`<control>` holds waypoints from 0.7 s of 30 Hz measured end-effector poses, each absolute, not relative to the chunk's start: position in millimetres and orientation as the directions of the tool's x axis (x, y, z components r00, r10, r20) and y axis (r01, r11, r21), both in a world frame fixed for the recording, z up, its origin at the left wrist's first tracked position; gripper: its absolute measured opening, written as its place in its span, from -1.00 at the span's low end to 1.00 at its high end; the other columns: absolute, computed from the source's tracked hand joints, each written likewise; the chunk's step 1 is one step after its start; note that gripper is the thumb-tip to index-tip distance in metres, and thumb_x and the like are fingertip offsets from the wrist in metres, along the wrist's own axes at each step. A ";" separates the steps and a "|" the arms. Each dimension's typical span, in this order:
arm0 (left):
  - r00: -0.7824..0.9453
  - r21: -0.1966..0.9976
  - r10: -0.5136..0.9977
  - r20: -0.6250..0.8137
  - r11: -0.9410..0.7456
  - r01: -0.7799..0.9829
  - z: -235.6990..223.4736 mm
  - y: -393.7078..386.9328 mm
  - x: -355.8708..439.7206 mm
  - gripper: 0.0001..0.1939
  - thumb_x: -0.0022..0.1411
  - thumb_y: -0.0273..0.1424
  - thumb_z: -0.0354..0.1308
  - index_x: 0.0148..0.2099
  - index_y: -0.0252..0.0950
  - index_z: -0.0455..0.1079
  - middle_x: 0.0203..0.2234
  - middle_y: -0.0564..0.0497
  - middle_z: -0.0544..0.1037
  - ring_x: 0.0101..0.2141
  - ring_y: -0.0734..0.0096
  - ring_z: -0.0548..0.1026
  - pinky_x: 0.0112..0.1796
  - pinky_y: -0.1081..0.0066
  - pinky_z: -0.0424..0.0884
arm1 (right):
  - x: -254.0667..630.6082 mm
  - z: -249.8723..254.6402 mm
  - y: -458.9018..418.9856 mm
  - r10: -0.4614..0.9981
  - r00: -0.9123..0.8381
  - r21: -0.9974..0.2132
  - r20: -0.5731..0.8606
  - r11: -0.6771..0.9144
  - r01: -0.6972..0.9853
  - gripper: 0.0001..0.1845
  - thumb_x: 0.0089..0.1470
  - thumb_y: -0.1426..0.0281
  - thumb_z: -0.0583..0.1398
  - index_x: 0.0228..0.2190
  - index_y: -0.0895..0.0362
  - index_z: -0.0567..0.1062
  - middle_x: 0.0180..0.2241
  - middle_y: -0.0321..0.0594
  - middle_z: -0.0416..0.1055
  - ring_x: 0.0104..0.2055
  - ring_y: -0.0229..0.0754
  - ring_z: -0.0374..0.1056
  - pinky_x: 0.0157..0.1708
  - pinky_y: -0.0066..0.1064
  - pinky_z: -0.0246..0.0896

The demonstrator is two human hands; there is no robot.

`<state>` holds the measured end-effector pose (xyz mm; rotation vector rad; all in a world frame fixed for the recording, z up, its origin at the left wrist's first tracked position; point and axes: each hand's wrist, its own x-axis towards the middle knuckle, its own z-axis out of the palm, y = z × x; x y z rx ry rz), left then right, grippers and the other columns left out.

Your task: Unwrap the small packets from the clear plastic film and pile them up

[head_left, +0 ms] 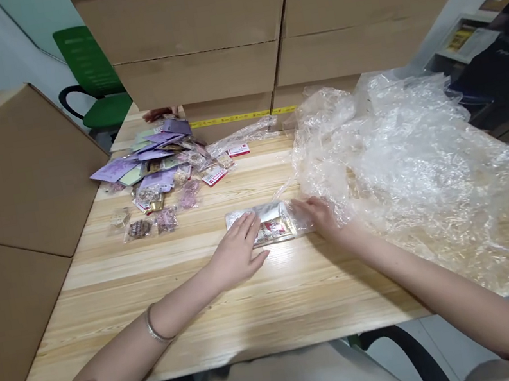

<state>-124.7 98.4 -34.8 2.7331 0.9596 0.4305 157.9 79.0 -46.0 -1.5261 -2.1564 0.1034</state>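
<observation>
On the table before me lies a flat silver packet point(276, 228) with gold and red print, with clear plastic about it. My left hand point(237, 253) rests flat on its left part, thumb apart from the fingers. At the packet's right end, my right hand point(319, 213) has its fingers closed on clear plastic film point(302, 220); the film and the hand itself partly hide the fingertips. Right behind that hand spreads a large crumpled heap of clear plastic wrap point(394, 147).
Purple and green packets point(156, 145) are piled at the back left, with small wrapped pieces point(138, 229) in front and red-and-white cards point(214, 176) beside them. Cardboard boxes stand at the back point(198, 31) and left point(12, 172). Another person's hand point(158, 113) shows behind the pile.
</observation>
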 end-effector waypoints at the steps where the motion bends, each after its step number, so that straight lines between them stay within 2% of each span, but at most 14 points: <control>1: 0.741 0.297 0.640 0.203 -0.762 0.576 -33.9 98.2 -123.2 -0.36 0.35 -0.19 0.04 0.33 -0.48 0.08 0.30 -0.38 0.18 0.32 0.02 0.11 0.27 0.01 0.13 | 156.4 -46.2 84.2 0.911 -0.219 -0.339 0.350 0.341 0.877 -0.61 0.18 0.41 0.05 0.02 0.14 0.44 -0.22 0.00 0.51 -0.17 0.02 0.46 -0.12 -0.08 0.39; 3: 0.737 0.287 0.646 0.198 -0.757 0.587 -33.9 98.8 -121.3 -0.41 0.39 -0.20 0.01 0.32 -0.46 0.12 0.28 -0.36 0.22 0.31 0.06 0.14 0.27 0.03 0.15 | 146.5 -44.2 93.3 0.917 -0.171 -0.335 0.361 0.299 0.894 -0.70 0.20 0.35 0.08 -0.08 0.15 0.47 -0.39 -0.08 0.50 -0.36 -0.06 0.46 -0.30 -0.19 0.42; 5: 0.741 0.255 0.645 0.187 -0.761 0.597 -35.5 100.0 -121.0 -0.45 0.41 -0.22 -0.03 0.30 -0.47 0.14 0.27 -0.36 0.24 0.30 0.07 0.16 0.27 0.05 0.16 | 131.6 -41.4 97.5 0.906 -0.143 -0.314 0.399 0.282 0.907 -0.74 0.22 0.29 0.10 -0.16 0.16 0.48 -0.45 -0.11 0.50 -0.41 -0.07 0.45 -0.38 -0.24 0.40; 7: 0.749 0.217 0.637 0.180 -0.769 0.601 -37.6 100.9 -121.5 -0.44 0.42 -0.21 -0.04 0.30 -0.49 0.13 0.27 -0.37 0.23 0.31 0.05 0.15 0.27 0.05 0.16 | 117.4 -40.6 96.4 0.873 -0.178 -0.270 0.455 0.326 0.906 -0.75 0.25 0.29 0.10 -0.20 0.18 0.49 -0.38 -0.05 0.55 -0.33 -0.04 0.50 -0.32 -0.24 0.41; 10: 0.760 0.175 0.624 0.181 -0.781 0.600 -39.8 101.2 -122.2 -0.43 0.42 -0.20 -0.05 0.32 -0.47 0.10 0.28 -0.35 0.23 0.31 0.06 0.13 0.26 0.06 0.16 | 104.8 -44.9 89.3 0.792 -0.364 -0.231 0.490 0.520 0.822 -0.69 0.31 0.41 0.00 -0.09 0.20 0.50 -0.14 0.02 0.57 -0.04 -0.02 0.49 -0.07 -0.21 0.40; 12: 0.764 0.162 0.616 0.192 -0.788 0.594 -40.8 100.9 -122.1 -0.41 0.43 -0.20 -0.08 0.34 -0.48 0.06 0.28 -0.36 0.22 0.32 0.07 0.12 0.26 0.07 0.16 | 101.0 -49.3 84.6 0.763 -0.454 -0.260 0.460 0.605 0.752 -0.62 0.33 0.40 -0.02 0.05 0.22 0.44 0.03 0.03 0.48 0.17 -0.01 0.33 0.12 -0.15 0.29; 15: 0.772 0.165 0.600 0.211 -0.800 0.577 -41.7 100.5 -120.7 -0.36 0.43 -0.19 -0.08 0.37 -0.53 -0.02 0.30 -0.40 0.16 0.33 0.06 0.07 0.28 0.06 0.10 | 95.8 -53.2 79.7 0.786 -0.510 -0.305 0.350 0.610 0.732 -0.39 0.30 0.19 0.03 0.23 0.32 0.24 0.26 0.16 0.18 0.36 0.09 0.01 0.27 0.03 0.06; 17: 0.779 0.181 0.589 0.218 -0.808 0.561 -41.1 100.3 -119.2 -0.30 0.40 -0.19 -0.02 0.39 -0.54 -0.09 0.33 -0.41 0.08 0.36 0.03 -0.01 0.30 0.03 0.06 | 91.9 -53.2 78.2 0.802 -0.534 -0.317 0.268 0.597 0.737 -0.24 0.27 0.09 0.04 0.30 0.35 0.11 0.33 0.21 -0.01 0.41 0.14 -0.17 0.31 0.11 -0.08; 21: 0.784 0.227 0.580 0.219 -0.812 0.537 -35.3 100.3 -116.6 -0.28 0.35 -0.24 0.07 0.42 -0.37 -0.09 0.38 -0.37 -0.10 0.38 -0.03 -0.15 0.28 -0.08 0.03 | 92.8 -50.0 81.2 0.812 -0.556 -0.392 0.179 0.577 0.716 -0.05 0.17 0.07 0.15 0.35 0.36 -0.06 0.37 0.26 -0.17 0.43 0.18 -0.33 0.33 0.17 -0.27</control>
